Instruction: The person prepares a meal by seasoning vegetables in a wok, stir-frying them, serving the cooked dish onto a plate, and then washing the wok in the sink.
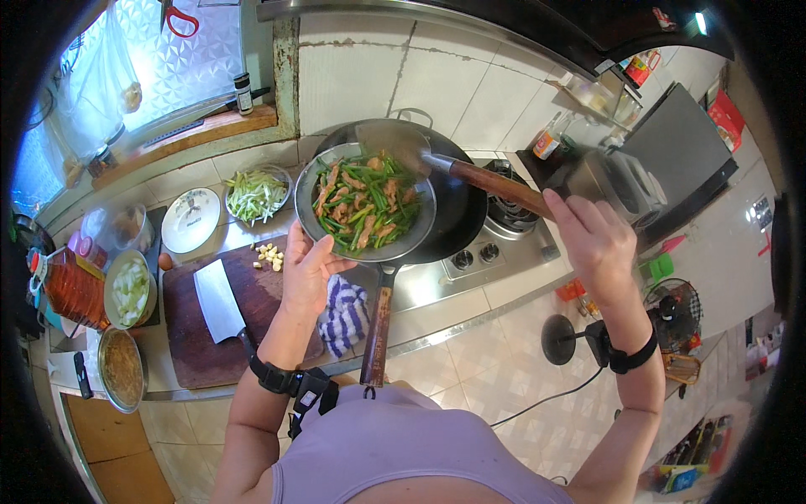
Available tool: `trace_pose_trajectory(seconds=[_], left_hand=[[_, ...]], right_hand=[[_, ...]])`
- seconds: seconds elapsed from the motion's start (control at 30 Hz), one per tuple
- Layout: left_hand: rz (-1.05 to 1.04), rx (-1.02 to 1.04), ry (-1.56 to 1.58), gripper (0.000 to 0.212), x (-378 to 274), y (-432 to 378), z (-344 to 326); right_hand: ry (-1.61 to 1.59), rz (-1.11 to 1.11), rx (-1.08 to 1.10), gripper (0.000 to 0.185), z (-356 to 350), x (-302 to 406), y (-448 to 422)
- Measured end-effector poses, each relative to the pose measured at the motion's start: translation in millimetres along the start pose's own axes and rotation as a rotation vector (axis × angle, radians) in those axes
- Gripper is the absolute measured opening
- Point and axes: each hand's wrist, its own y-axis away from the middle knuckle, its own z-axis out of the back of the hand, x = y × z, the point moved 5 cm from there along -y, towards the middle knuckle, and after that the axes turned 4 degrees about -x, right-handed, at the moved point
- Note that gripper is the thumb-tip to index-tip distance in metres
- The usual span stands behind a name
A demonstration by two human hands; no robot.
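My left hand (305, 268) grips the near left rim of a round metal plate (303, 203), held above the left part of a black wok (463, 217). Strips of cooked meat and green stalks (368, 205) fill the plate. My right hand (592, 236) is closed around the wooden handle of a wok spatula (497, 183). The spatula's blade, blurred, is over the far right edge of the plate, close to the food. Below the plate, the wok's wooden handle (378, 334) points towards my body. The plate hides much of the wok's inside.
Left of the wok, a cleaver (219, 301) and garlic cloves (269, 257) lie on a wooden cutting board (189, 353). A striped towel (344, 315) sits beside it. Behind are a bowl of shredded vegetable (257, 196) and a white plate (191, 220). A second gas burner (511, 211) is at right.
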Motion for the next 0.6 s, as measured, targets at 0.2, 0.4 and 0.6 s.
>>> trace_pose_trajectory(seconds=[0.2, 0.4, 0.6], left_hand=[[-0.011, 0.01, -0.031, 0.048, -4, 3, -6], [-0.03, 0.018, -0.069, 0.048, -5, 2, -6], [-0.085, -0.042, -0.115, 0.046, -18, 9, 4]], right_hand=[[0.132, 0.057, -0.11, 0.045, 10, -8, -3], [0.022, 0.002, -0.081, 0.043, -6, -3, -2], [-0.355, -0.408, 0.302, 0.037, -50, -49, -8]])
